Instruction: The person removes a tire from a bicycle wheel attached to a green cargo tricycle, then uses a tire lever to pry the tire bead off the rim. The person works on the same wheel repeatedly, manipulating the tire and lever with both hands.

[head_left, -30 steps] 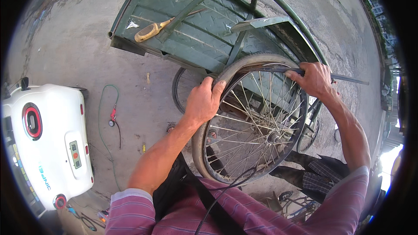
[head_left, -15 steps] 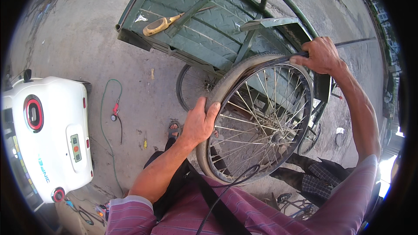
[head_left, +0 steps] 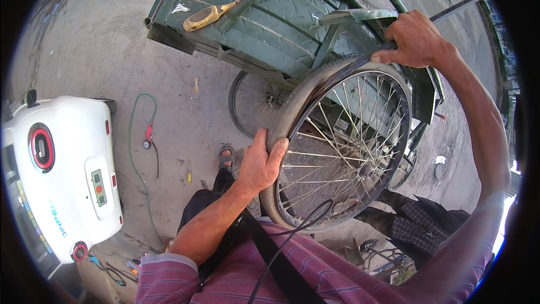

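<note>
Wire-spoked wheel (head_left: 365, 170) with a dark metal rim (head_left: 409, 118) and a grey-brown rubber tyre (head_left: 270, 205): it stands tilted directly before us, between our purple striped shirt (head_left: 349, 273) and a green ribbed-metal cart bed (head_left: 264, 28), whose side its upper edge overlaps. With our bare left hand (head_left: 260, 157) we pinch the tyre at its left side, thumb over the near sidewall and fingers curled behind, presumably to steady the wheel against force from the other side. Our bare right hand (head_left: 416, 42) closes around a long, straight, dark bar (head_left: 457, 8), thumb laid along it; the bar runs in at the wheel's top, near a dark gap between tyre and rim, and juts toward the upper right, a hold that likely gives leverage. We note a yellow-handled tool (head_left: 205, 18) with a thin dark shaft on the cart bed, probably left there for easy reach. Well apart, on the grey ground (head_left: 180, 112), lies a thin green hose (head_left: 130, 141) with a red-bodied gauge (head_left: 149, 133)
</note>
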The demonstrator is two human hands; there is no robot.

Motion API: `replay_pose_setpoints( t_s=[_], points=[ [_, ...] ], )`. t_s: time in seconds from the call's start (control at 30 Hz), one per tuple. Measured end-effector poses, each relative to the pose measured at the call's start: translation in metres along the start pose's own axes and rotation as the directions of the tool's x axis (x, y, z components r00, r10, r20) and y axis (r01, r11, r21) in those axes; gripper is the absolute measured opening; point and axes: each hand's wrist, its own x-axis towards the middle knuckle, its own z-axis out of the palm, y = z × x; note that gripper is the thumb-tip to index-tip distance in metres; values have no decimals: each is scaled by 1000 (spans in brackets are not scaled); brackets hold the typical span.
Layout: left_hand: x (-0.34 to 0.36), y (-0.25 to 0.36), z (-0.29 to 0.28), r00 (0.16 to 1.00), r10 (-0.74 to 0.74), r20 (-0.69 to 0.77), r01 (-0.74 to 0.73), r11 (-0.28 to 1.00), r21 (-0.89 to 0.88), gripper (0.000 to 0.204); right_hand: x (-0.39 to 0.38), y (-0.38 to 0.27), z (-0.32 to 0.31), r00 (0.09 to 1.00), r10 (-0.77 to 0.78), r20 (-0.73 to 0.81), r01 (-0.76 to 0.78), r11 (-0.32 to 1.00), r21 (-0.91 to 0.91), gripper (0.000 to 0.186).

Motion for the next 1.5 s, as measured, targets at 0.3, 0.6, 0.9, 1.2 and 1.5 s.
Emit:
replay_pose_setpoints(
  t_s=[0.3,0.6,0.9,1.2,1.5],
  points=[
    [-9,-16,8,997,47,-55,-52,995,-84,61,-70,-44,47,941,323,105,-339,900,273,75],
    [5,20,5,985,112,-127,-96,987,126,62,-57,-45,14,959,264,101,-278,943,181,75],
    [12,-3,1,969,210,-130,-193,973,130,49,-28,-70,-37,969,123,213,-118,992,-39,76],
    [19,-3,-5,965,235,-119,-225,970,89,49,31,-111,-127,981,-160,111,189,922,-337,70],
    [13,-9,-2,973,181,-145,-194,978,-80,51,-10,-108,-68,933,117,341,-78,989,-127,76]
  ],
)
